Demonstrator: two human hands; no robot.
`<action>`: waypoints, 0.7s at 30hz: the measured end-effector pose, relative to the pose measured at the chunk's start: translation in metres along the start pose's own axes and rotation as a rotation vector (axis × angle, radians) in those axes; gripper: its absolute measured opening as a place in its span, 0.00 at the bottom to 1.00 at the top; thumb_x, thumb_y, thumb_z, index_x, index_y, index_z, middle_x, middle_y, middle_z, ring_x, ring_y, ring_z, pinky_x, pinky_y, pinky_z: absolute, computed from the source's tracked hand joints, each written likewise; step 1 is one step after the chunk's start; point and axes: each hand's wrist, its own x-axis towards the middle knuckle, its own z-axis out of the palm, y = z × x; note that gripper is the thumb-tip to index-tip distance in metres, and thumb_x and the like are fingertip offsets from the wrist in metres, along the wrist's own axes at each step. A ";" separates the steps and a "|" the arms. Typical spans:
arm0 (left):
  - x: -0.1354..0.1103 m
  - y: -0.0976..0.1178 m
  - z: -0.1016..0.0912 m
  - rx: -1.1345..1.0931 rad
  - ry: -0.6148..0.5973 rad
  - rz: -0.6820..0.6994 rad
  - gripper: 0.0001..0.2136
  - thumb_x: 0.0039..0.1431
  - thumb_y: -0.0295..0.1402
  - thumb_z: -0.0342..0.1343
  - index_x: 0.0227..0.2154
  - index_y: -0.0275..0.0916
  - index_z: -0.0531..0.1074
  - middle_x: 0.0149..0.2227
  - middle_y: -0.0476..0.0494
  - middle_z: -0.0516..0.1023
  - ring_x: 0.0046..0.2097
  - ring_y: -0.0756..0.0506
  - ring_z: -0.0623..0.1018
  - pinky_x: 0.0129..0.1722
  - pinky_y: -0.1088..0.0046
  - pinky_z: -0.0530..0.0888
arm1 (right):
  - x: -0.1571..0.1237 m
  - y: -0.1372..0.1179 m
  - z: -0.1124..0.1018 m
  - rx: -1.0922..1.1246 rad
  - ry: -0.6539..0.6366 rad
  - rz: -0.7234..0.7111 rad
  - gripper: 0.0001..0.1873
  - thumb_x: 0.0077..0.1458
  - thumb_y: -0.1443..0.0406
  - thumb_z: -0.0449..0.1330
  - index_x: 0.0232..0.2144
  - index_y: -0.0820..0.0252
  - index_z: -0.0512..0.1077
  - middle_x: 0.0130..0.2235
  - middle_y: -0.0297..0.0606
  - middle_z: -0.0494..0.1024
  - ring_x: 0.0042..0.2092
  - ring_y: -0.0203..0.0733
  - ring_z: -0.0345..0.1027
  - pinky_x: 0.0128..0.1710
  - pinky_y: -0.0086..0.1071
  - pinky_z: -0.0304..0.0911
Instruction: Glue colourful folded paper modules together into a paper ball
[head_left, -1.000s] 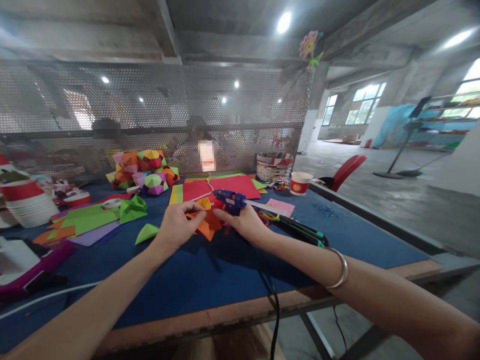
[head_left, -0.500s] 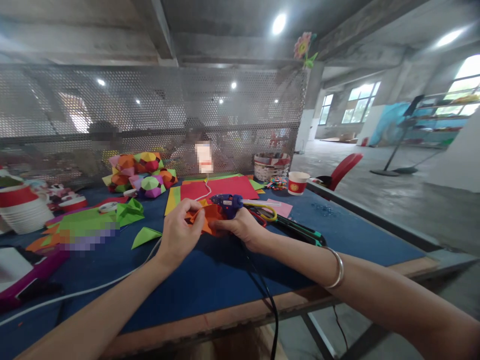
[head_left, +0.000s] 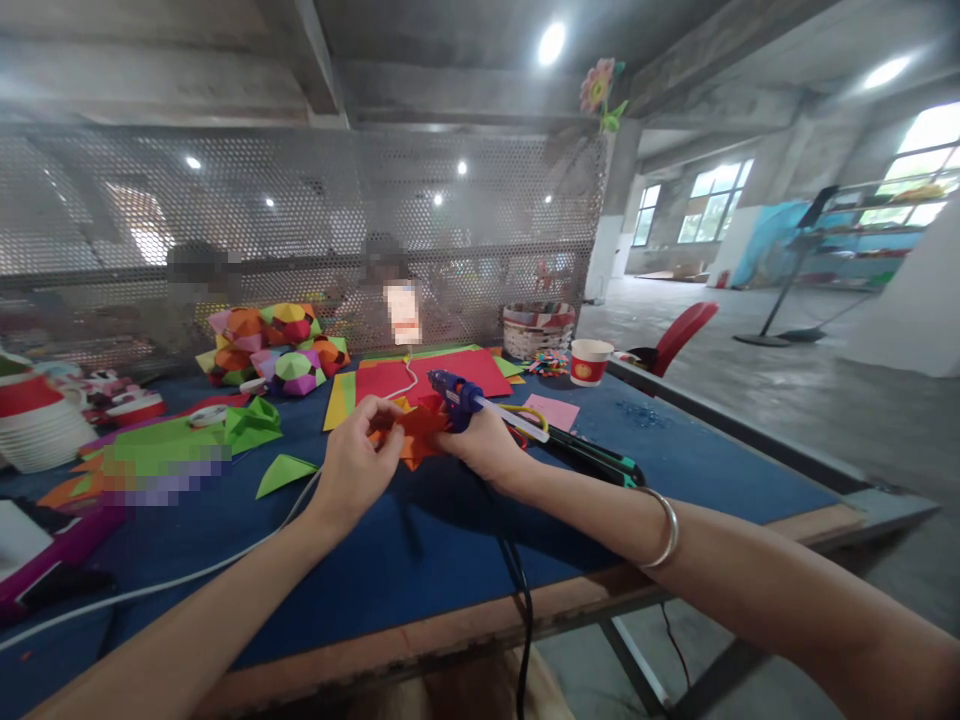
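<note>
My left hand (head_left: pixel 358 462) pinches a folded orange and red paper piece (head_left: pixel 415 427) just above the blue table top (head_left: pixel 420 550). My right hand (head_left: pixel 486 447) grips a blue glue gun (head_left: pixel 454 393), whose nozzle points left at the paper. The gun's black cord (head_left: pixel 517 590) runs back over the table's front edge. A silver bangle (head_left: pixel 663 527) sits on my right wrist. Both hands meet at the table's middle.
Red, yellow and green paper sheets (head_left: pixel 420 377) lie behind the hands. Folded paper balls (head_left: pixel 274 345) stand at the back left, a paper cup (head_left: pixel 589 361) and a basket (head_left: pixel 538 329) at the back right. A cutter (head_left: pixel 592 457) lies right of my hand. A perforated metal screen (head_left: pixel 300 230) backs the table.
The glue gun's nozzle has tipped up and closer to the paper piece. My left hand has turned the paper slightly. The view has drifted a little to the right.
</note>
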 end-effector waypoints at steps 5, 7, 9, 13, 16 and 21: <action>0.003 -0.007 0.002 -0.155 -0.116 -0.099 0.15 0.44 0.33 0.57 0.38 0.39 0.75 0.41 0.39 0.84 0.41 0.42 0.83 0.44 0.63 0.80 | 0.000 -0.005 -0.003 -0.113 0.061 0.024 0.14 0.42 0.67 0.65 0.35 0.57 0.71 0.36 0.34 0.80 0.39 0.44 0.75 0.43 0.37 0.71; 0.004 -0.007 0.003 -0.204 -0.201 -0.137 0.19 0.41 0.32 0.56 0.40 0.38 0.76 0.42 0.38 0.84 0.42 0.41 0.83 0.45 0.62 0.80 | -0.002 -0.007 -0.003 -0.107 0.052 -0.008 0.13 0.42 0.67 0.64 0.34 0.56 0.69 0.34 0.33 0.79 0.36 0.43 0.74 0.40 0.37 0.71; 0.004 -0.005 0.004 -0.224 -0.283 -0.150 0.18 0.39 0.31 0.57 0.38 0.39 0.77 0.40 0.40 0.84 0.41 0.40 0.83 0.44 0.63 0.80 | -0.004 -0.008 -0.003 -0.112 0.043 -0.057 0.14 0.42 0.69 0.64 0.33 0.54 0.67 0.32 0.32 0.79 0.35 0.43 0.74 0.39 0.37 0.71; 0.004 -0.001 0.003 -0.249 -0.360 -0.182 0.11 0.43 0.37 0.62 0.32 0.39 0.78 0.34 0.42 0.84 0.37 0.41 0.82 0.39 0.65 0.79 | -0.007 -0.010 -0.003 -0.160 0.029 -0.112 0.15 0.43 0.70 0.65 0.32 0.53 0.64 0.32 0.33 0.79 0.36 0.45 0.73 0.41 0.38 0.70; 0.005 -0.004 0.003 -0.279 -0.339 -0.228 0.10 0.45 0.41 0.63 0.26 0.40 0.75 0.29 0.44 0.82 0.33 0.41 0.82 0.36 0.66 0.78 | -0.009 -0.011 -0.003 -0.185 0.011 -0.112 0.14 0.44 0.70 0.65 0.32 0.53 0.64 0.32 0.32 0.78 0.36 0.44 0.72 0.42 0.38 0.70; 0.006 -0.006 0.002 -0.242 -0.299 -0.227 0.10 0.45 0.42 0.61 0.22 0.41 0.73 0.25 0.46 0.80 0.30 0.43 0.79 0.34 0.68 0.76 | -0.010 -0.010 -0.003 -0.194 -0.026 -0.094 0.13 0.46 0.69 0.65 0.33 0.54 0.66 0.32 0.32 0.76 0.35 0.43 0.70 0.42 0.38 0.68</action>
